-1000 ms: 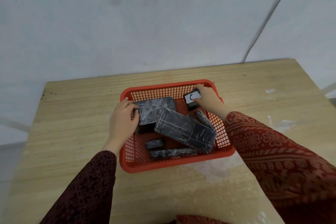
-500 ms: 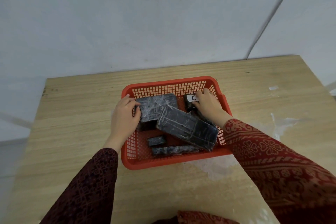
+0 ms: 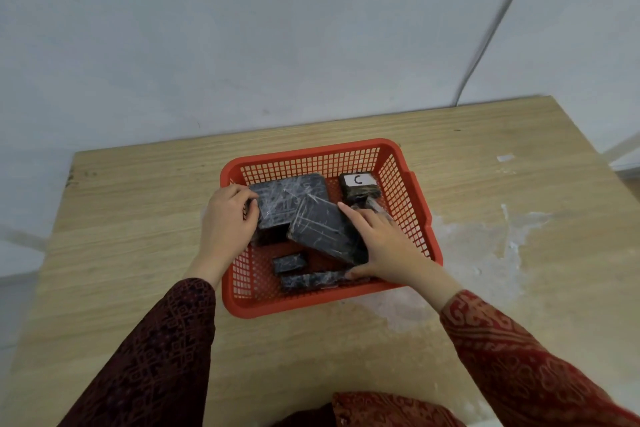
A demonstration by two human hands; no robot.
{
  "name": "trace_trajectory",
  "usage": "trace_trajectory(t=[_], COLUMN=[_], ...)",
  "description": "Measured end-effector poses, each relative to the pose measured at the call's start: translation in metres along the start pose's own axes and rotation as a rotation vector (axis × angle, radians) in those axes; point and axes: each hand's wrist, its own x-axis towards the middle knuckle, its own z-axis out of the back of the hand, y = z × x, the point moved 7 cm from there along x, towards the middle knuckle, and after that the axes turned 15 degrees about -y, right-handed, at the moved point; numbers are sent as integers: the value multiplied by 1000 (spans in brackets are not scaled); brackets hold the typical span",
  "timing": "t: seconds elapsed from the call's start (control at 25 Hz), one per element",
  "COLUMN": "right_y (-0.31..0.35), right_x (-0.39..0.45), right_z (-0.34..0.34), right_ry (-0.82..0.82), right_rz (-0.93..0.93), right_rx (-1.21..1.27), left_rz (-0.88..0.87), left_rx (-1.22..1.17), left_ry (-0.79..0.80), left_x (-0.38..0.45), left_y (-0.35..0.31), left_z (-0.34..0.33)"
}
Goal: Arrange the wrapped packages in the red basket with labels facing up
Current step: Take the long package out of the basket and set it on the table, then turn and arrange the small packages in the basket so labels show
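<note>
A red mesh basket (image 3: 322,303) sits on the wooden table and holds several black packages wrapped in clear film. My left hand (image 3: 227,218) grips the left edge of a large package (image 3: 287,196) at the back left. My right hand (image 3: 384,246) clasps the right end of a big flat package (image 3: 320,227) that lies tilted across the middle. A small package with a white "C" label (image 3: 359,184) facing up rests free in the back right corner. A small block (image 3: 289,263) and a long thin package (image 3: 308,281) lie at the front.
The wooden table (image 3: 138,253) reaches a pale wall at the back. A whitish scuffed patch (image 3: 485,246) marks the surface right of the basket. The table's left and right edges are in view.
My right hand let go of the "C"-labelled package in the back right corner and came down onto the right end of the big flat package. My left hand stayed on the large package.
</note>
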Motion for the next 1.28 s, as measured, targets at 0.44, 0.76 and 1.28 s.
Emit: trace_trajectory(t=[0.44,0.76,1.28], right_y=[-38,-155,-49], right_x=[-57,-132,-21], right_z=[105,45,99], right_ry=[-777,-438,-631], right_rz=[-288,-941,-260], right_rx=[283,177,191], left_rz=[-16,-26,-41], left_rx=[29,100,82], left_ry=[146,266,220], left_x=[-63,-124,-123], left_y=[-71,-97,-101], left_z=[-2,-24,-18])
